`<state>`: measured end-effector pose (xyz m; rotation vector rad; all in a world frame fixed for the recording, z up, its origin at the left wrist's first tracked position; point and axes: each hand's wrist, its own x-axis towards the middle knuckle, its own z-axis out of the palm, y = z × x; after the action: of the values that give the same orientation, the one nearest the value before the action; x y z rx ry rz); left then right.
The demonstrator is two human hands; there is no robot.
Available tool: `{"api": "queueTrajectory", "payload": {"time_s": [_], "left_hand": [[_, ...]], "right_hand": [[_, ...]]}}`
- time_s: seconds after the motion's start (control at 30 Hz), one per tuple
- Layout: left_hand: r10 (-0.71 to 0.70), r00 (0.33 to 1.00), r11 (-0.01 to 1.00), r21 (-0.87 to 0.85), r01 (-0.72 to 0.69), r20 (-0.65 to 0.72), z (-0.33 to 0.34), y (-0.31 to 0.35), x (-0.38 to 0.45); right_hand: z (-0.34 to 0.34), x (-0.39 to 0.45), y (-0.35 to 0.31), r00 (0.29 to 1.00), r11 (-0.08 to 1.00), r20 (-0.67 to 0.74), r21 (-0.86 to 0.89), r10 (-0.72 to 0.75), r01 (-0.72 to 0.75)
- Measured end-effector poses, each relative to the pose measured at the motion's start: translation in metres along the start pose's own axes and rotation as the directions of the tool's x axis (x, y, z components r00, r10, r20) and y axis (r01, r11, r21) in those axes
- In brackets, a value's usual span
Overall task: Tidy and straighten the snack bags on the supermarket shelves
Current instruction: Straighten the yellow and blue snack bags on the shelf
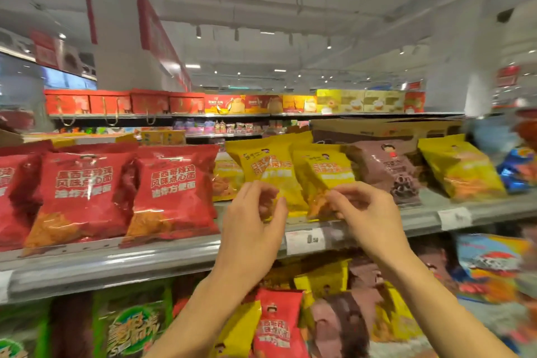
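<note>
- Snack bags: red bags (171,192) stand upright at the left of the upper shelf (116,259), faces forward and edges roughly aligned; they serve as the reference line for the row.
- Left yellow bag (267,166): leans back and to the left on the same shelf, just right of the red bags. The left hand (255,224) pinches its lower edge between thumb and curled fingers.
- Right yellow bag (325,171): touches the left yellow bag and overlaps it slightly. The right hand (366,212) grips its lower corner with curled fingers.
- Suggested technique: draw both lower edges forward to the shelf lip, then tip the tops upright, so the printed faces match the red bags. A light grip at the seam is advisable, since the contents appear brittle.
- Brown bag (389,171) and far yellow bag (462,168): lie tilted further right on the shelf, apart from both hands; they probably need the same correction afterwards.
- Price label (305,240): sits on the shelf rail between the wrists and should remain uncovered.
- Risk: pulling too far forward could drop a bag onto the crowded lower shelf (406,349).
</note>
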<state>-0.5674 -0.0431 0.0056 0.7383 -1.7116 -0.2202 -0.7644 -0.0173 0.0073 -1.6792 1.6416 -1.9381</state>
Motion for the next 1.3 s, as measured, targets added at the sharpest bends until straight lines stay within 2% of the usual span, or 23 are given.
{"api": "queueTrajectory", "payload": {"time_s": [0.17, 0.3, 0.4, 0.53, 0.6, 0.67, 0.77, 0.87, 1.0, 1.1, 1.17, 1.3], "left_hand": [[0.0, 0.999, 1.0, 0.026, 0.001, -0.048, 0.075, 0.029, 0.01], [-0.161, 0.985, 0.978, 0.123, 0.167, -0.056, 0.131, 0.047, 0.025], [-0.246, 0.966, 0.937, 0.233, 0.258, -0.081, 0.154, 0.053, 0.036], [-0.349, 0.923, 0.869, 0.313, 0.384, -0.164, 0.159, 0.049, 0.042], [-0.264, 0.943, 0.853, 0.408, 0.326, -0.202, 0.164, 0.054, 0.04], [-0.129, 0.968, 0.851, 0.477, 0.22, -0.216, 0.177, 0.062, 0.041], [-0.027, 0.988, 0.89, 0.445, 0.093, -0.151, 0.206, 0.077, 0.046], [-0.022, 0.998, 0.934, 0.354, 0.039, -0.051, 0.239, 0.086, 0.048], [-0.205, 0.979, 0.954, 0.224, 0.201, -0.006, 0.26, 0.088, 0.055], [-0.282, 0.958, 0.95, 0.155, 0.272, 0.043, 0.26, 0.081, 0.064], [-0.326, 0.942, 0.941, 0.124, 0.316, 0.073, 0.26, 0.078, 0.068], [-0.384, 0.917, 0.919, 0.14, 0.368, 0.107, 0.26, 0.075, 0.071]], "right_hand": [[-0.077, 0.036, 0.058, 0.991, 0.997, -0.116, 0.001, 0.074, -0.075], [-0.128, 0.066, 0.094, 0.992, 0.991, -0.127, -0.132, -0.004, -0.013], [-0.146, 0.092, 0.109, 0.997, 0.978, -0.07, -0.206, -0.021, 0.006], [-0.149, 0.116, 0.113, 0.995, 0.964, 0.096, -0.263, -0.014, 0.039], [-0.156, 0.122, 0.118, 0.996, 0.969, 0.072, -0.239, -0.051, 0.067], [-0.17, 0.131, 0.125, 0.995, 0.968, -0.014, -0.236, -0.095, 0.089], [-0.197, 0.146, 0.138, 0.978, 0.951, -0.151, -0.294, -0.142, 0.093], [-0.222, 0.156, 0.155, 0.97, 0.925, -0.226, -0.381, -0.086, -0.007], [-0.243, 0.174, 0.171, 0.986, 0.862, -0.07, -0.478, 0.153, -0.168], [-0.253, 0.183, 0.181, 0.933, 0.827, 0.035, -0.476, 0.358, -0.299], [-0.256, 0.187, 0.186, 0.913, 0.811, 0.084, -0.497, 0.399, -0.309], [-0.254, 0.189, 0.19, 0.917, 0.832, 0.173, -0.505, 0.359, -0.23]]}}
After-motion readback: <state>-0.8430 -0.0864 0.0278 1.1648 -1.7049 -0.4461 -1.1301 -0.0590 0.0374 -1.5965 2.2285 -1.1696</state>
